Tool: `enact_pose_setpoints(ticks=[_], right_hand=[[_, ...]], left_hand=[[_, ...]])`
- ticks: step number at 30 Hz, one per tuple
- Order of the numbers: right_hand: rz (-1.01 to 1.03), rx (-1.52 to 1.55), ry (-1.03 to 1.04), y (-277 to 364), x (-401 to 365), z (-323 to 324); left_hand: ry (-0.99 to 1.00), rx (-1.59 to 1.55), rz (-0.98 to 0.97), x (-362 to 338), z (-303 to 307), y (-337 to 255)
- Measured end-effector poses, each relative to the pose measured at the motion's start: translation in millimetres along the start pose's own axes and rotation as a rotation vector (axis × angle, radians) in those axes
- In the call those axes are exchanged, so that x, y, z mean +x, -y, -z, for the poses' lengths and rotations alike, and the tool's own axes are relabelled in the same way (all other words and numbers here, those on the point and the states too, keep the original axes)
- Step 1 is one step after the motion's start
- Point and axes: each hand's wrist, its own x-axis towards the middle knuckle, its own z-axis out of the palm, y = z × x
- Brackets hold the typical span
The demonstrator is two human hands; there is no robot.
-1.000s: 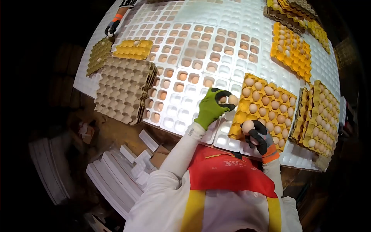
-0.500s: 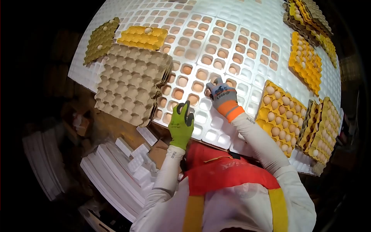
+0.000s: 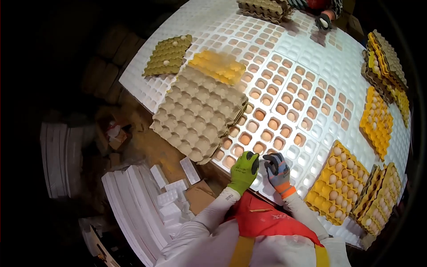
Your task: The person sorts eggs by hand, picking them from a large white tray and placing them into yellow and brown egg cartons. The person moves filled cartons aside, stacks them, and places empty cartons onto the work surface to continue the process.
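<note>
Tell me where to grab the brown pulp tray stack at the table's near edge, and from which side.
Grip the stack of brown trays at its near corner, which seems to jut past the white table edge. Come from the person's side, fingers under, thumb on top: the overhang leaves room beneath.

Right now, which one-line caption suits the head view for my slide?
Green-gloved left hand and grey-gloved right hand over white egg trays, between stacked brown cartons and an egg-filled yellow tray.
</note>
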Motion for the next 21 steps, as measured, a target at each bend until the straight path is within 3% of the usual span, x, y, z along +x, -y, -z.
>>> enact_pose_setpoints(ticks=[4, 9, 14, 16, 18, 19, 20, 21], right_hand=[[0.244, -0.256, 0.221, -8, -16, -25], [0.327, -0.227, 0.329, -21, -11, -24], [0.101, -0.064, 0.224, -8, -18, 10], [0.136, -0.085, 0.111, 3, -30, 54], [0.032, -0.137, 0.009, -7, -56, 88], [-0.127, -0.106, 0.011, -3, -69, 115], [-0.284, -0.067, 0.016, 2, -79, 146], [-0.355, -0.002, -0.118, -3, -90, 172]], left_hand=[[-0.059, -0.021, -0.071, -28, -1, 17], [-0.037, 0.072, -0.124, -49, -15, 31], [0.030, 0.141, -0.239, -44, -19, 41], [0.021, 0.024, -0.202, -37, -14, 37], [0.007, -0.189, -0.080, -29, -8, 28], [-0.010, -0.305, -0.017, -28, -9, 24], [-0.041, -0.198, -0.079, -21, 4, -1], [-0.021, -0.245, -0.053, -14, -2, -9]])
